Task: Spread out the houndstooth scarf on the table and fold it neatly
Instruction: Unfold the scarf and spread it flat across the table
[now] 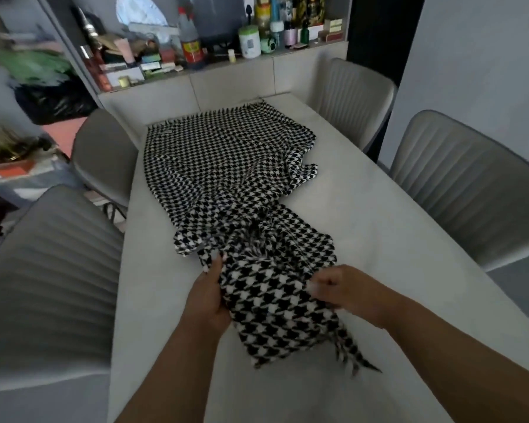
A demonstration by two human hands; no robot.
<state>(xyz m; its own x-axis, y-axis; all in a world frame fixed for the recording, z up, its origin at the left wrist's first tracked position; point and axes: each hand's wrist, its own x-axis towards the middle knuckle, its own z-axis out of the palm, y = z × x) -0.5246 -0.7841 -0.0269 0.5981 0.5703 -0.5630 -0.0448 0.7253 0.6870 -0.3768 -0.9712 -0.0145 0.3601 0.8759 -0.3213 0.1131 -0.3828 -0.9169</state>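
A black-and-white houndstooth scarf (226, 166) lies lengthwise on the pale bench (364, 209). Its far part is spread fairly flat, with a fringed edge near the bench's far end and some folds bunched along its right side. The near part is crumpled and gathered between 2 hands. The left hand (208, 297) grips the scarf's left edge, thumb on top of the cloth. The right hand (345, 288) is closed in a pinch on the scarf's right edge; it is slightly blurred. A fringed end trails from under the right hand toward the near right. 4 grey ribbed chairs (458, 184) stand around the bench, 2 on each side. A cluttered shelf (226, 56) runs behind it.
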